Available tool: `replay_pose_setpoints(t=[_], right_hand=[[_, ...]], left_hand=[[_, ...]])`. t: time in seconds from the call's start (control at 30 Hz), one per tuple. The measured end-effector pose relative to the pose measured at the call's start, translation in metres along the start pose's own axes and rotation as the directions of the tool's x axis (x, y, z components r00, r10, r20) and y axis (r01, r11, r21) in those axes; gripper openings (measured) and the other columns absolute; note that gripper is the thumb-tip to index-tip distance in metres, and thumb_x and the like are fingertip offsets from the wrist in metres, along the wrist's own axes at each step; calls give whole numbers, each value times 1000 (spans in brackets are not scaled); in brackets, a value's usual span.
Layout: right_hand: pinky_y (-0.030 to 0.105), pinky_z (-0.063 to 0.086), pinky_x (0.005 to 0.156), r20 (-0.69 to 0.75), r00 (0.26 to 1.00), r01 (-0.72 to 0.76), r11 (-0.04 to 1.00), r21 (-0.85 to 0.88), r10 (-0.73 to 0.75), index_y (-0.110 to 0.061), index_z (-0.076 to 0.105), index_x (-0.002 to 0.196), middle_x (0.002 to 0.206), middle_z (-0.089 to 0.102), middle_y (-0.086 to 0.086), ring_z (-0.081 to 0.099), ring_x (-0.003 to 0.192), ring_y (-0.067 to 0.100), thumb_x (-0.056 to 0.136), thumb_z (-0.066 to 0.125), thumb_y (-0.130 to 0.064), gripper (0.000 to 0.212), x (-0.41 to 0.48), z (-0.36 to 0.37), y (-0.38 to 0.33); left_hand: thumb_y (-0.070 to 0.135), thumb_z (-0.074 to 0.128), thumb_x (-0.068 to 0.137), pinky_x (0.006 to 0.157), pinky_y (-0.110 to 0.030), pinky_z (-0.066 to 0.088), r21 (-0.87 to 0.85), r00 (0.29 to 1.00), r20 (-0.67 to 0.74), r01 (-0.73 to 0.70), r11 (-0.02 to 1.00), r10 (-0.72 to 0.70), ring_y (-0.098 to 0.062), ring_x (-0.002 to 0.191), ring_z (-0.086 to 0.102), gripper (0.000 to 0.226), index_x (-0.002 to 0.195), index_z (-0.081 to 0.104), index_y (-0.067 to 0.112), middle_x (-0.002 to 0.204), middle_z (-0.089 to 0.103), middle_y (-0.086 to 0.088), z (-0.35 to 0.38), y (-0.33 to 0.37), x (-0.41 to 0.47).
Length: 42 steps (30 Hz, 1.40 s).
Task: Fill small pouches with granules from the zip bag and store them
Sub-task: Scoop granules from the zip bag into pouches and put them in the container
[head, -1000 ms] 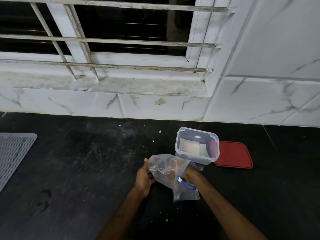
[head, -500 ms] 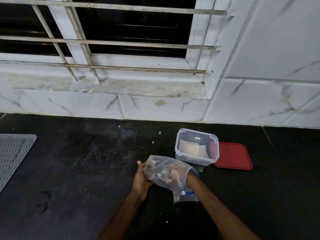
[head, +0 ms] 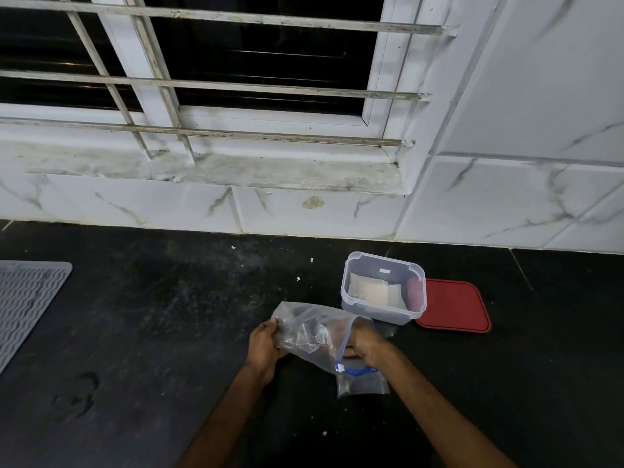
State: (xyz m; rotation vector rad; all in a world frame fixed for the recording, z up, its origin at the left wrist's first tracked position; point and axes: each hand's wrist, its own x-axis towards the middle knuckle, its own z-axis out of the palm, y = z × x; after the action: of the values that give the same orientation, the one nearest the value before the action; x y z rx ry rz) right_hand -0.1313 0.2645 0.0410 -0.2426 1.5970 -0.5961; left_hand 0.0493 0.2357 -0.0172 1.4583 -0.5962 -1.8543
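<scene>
A clear zip bag (head: 310, 329) with a blue zip strip lies crumpled between my hands, just above the black counter. My left hand (head: 265, 342) pinches the bag's closed left end. My right hand (head: 366, 341) is at the bag's mouth with its fingers inside, dimly visible through the plastic, and their grip is hidden. A small clear pouch-like piece of plastic (head: 363, 385) hangs or lies just below the zip. Behind the bag stands a clear plastic box (head: 417, 300) holding pale filled pouches (head: 369, 292).
A red lid (head: 454, 307) lies flat to the right of the box. A grey ribbed mat (head: 25, 298) sits at the counter's left edge. A white marbled tile wall and a barred window rise behind. Small white crumbs dot the dusty black counter (head: 152, 332).
My left hand has pulled the bag's end a little to the left, stretching the bag out. My right hand has drawn back, so its back now shows outside the zip.
</scene>
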Motion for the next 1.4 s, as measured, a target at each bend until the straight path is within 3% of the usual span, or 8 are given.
replay_pose_setpoints(t=[0.2, 0.47, 0.6, 0.8, 1.0, 1.2, 1.3, 1.4], right_hand=[[31, 57, 64, 96, 976, 203, 974, -99, -194, -11, 64, 91, 76, 71, 8, 69, 71, 19, 97, 42, -4, 24, -25, -12, 0], [31, 60, 70, 182, 944, 293, 953, -78, -275, -1, 64, 107, 86, 74, 17, 73, 79, 25, 93, 57, -2, 16, -38, -28, 3], [35, 59, 76, 195, 937, 305, 951, -50, -290, -2, 66, 106, 90, 74, 17, 73, 82, 25, 94, 57, -5, 16, -41, -42, 4], [35, 59, 78, 203, 936, 297, 955, -10, -288, -4, 67, 105, 91, 74, 17, 73, 82, 23, 93, 57, -4, 16, -47, -50, -1], [34, 60, 79, 218, 926, 317, 949, -2, -309, -3, 67, 107, 91, 73, 16, 72, 82, 22, 94, 56, -4, 17, -51, -47, -5], [34, 59, 80, 243, 922, 312, 950, 1, -302, -1, 65, 113, 97, 72, 19, 72, 86, 24, 94, 56, -5, 22, -47, -44, -6], [35, 59, 80, 259, 914, 322, 947, 2, -311, 0, 65, 113, 98, 72, 20, 72, 87, 25, 94, 56, -5, 22, -49, -46, -2], [34, 59, 78, 247, 912, 330, 944, 32, -327, 1, 65, 114, 95, 72, 20, 72, 83, 24, 94, 56, -4, 22, -52, -54, 1]], left_hand=[[16, 39, 104, 76, -48, 55, -10, 999, 11, 36, 999, -36, -35, 91, 67, 28, 110, 61, -1, 108, 67, -25, -4, 6, 1], [15, 42, 102, 71, -44, 55, 2, 988, -150, 42, 999, -42, -35, 93, 64, 29, 118, 58, -3, 112, 64, -24, -24, 7, 29], [13, 42, 101, 87, -44, 51, -2, 968, -249, 21, 1000, -21, -39, 104, 61, 26, 108, 62, -2, 117, 63, -25, -36, 10, 50], [4, 42, 98, 77, -41, 47, 82, 934, -352, -40, 996, 66, -28, 80, 57, 29, 115, 59, -12, 97, 61, -22, -33, 31, 67], [5, 38, 100, 90, -50, 48, 208, 897, -410, -85, 974, 166, -29, 89, 50, 28, 113, 57, -11, 122, 57, -35, -26, 37, 74], [15, 49, 97, 100, -52, 45, 446, 858, -443, -43, 894, 262, -40, 113, 55, 26, 118, 56, 0, 125, 56, -25, -32, 38, 75], [10, 55, 94, 104, -49, 41, 530, 780, -492, -85, 844, 387, -41, 120, 49, 28, 121, 55, 2, 130, 53, -25, -32, 49, 54], [9, 60, 93, 98, -44, 44, 619, 625, -415, -339, 709, 661, -34, 115, 52, 26, 118, 55, 5, 123, 56, -19, -8, 62, 8]])
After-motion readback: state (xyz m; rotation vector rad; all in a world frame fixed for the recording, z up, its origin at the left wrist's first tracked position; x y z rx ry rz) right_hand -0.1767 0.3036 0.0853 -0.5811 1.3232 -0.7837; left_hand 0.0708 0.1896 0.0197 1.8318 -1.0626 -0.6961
